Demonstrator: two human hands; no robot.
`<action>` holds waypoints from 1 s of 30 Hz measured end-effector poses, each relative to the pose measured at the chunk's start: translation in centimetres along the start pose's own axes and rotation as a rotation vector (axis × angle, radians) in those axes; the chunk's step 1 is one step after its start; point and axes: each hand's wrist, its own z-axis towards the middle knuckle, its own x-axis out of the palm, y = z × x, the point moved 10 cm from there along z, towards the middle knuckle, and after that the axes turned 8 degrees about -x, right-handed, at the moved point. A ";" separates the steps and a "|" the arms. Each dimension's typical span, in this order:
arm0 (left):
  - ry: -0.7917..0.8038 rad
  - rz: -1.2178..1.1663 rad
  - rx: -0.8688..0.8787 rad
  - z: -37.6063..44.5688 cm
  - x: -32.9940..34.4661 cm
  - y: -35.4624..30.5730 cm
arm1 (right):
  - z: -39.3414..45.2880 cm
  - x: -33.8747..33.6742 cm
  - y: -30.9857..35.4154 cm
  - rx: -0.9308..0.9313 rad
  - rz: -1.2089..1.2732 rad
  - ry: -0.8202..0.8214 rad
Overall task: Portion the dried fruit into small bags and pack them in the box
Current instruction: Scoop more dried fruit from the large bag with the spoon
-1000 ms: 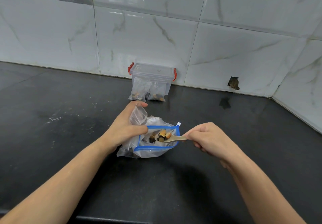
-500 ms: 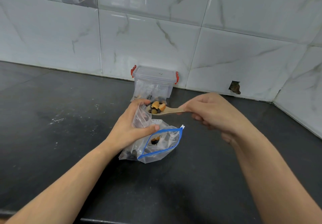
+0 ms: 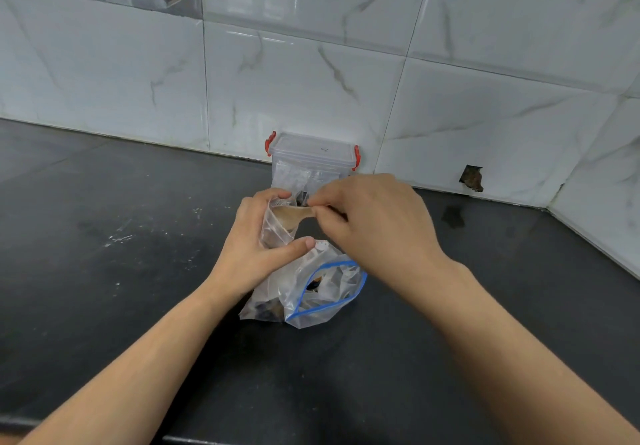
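My left hand (image 3: 254, 236) grips a small clear bag (image 3: 277, 228) and holds its mouth open above the counter. My right hand (image 3: 374, 222) pinches the handle of a wooden spoon (image 3: 294, 214), whose bowl is tipped inside the small bag. Just below lies the big clear bag with a blue zip rim (image 3: 325, 292), open, with dark and orange dried fruit inside. Against the wall stands the clear plastic box with red clips (image 3: 313, 153), lid on; small filled bags (image 3: 294, 181) lean against its front, partly hidden by my hands.
The black counter (image 3: 121, 236) stretches left and toward me, with white smears at the left. White marble tiles back it. A hole in the tile (image 3: 471, 177) and a dark wet spot (image 3: 453, 216) sit at the right, near the corner.
My right hand lifted the loaded spoon out of the big bag, carried it up and left, and tipped it into the small bag. The fruit is no longer visible on the spoon.
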 end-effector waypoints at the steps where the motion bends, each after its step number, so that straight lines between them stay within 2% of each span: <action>1: -0.008 -0.003 -0.009 0.0 -0.2 0.0 | -0.2 -0.4 -0.7 0.045 0.068 -0.031; 4: -0.031 -0.005 -0.052 0.1 -0.6 0.0 | -1.6 -1.6 -4.2 0.251 0.340 -0.134; 6: -0.063 -0.033 -0.110 0.3 -1.2 0.4 | -2.9 -1.5 -6.6 0.358 0.449 -0.147; 9: -0.108 -0.220 -0.264 0.6 -2.0 2.0 | -5.3 0.2 -9.2 0.467 0.518 0.007; 12: -0.002 -0.555 -0.338 0.8 -1.2 2.7 | -7.4 2.5 -9.7 0.516 0.527 0.238; 14: 0.056 -0.698 -0.345 0.6 -0.8 2.7 | -8.1 3.6 -9.6 0.548 0.511 0.265; 15: 0.080 -0.692 -0.341 0.6 -0.7 2.7 | -8.1 4.1 -9.5 0.559 0.480 0.248; 19: 0.127 -0.552 -0.276 0.7 -0.3 2.3 | -7.7 6.0 -8.0 0.532 0.308 0.204; 23: 0.087 -0.156 -0.140 0.5 -0.1 1.2 | -7.1 6.4 -6.4 0.467 0.164 0.161; 27: 0.341 0.140 -0.225 -0.9 3.4 2.1 | -5.7 7.0 -3.7 0.287 0.059 0.133; 30: 0.359 0.265 -0.277 -1.3 4.4 3.0 | -5.2 7.8 -2.7 0.214 -0.011 0.163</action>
